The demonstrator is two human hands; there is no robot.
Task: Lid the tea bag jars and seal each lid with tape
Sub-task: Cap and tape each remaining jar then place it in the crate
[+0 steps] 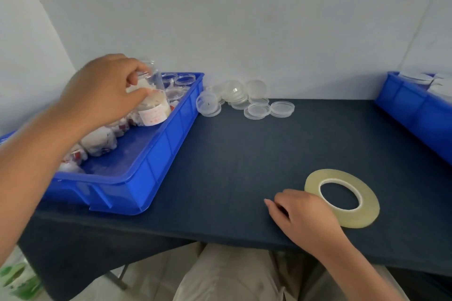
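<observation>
Hands work at a dark blue table (pixel 232 159), seen from a head-worn camera. Over the blue bin (pixel 156 154) at the table's left end, the left hand (pixel 102 95) has its fingers closed around a clear, unlidded tea bag jar (pixel 152 102), holding it tilted above the other filled jars (pixel 97 142) that sit inside the bin. Just beyond the bin's far right corner, a loose pile of clear lids (pixel 242 100) lies against the wall. Well to the bin's right, near the table's front edge, a roll of tape (pixel 342 198) lies flat; the right hand (pixel 303 215) rests on the cloth touching the roll's near side, fingers curled loosely and gripping nothing. A second blue bin (pixel 415 110) stands at the table's far right.
</observation>
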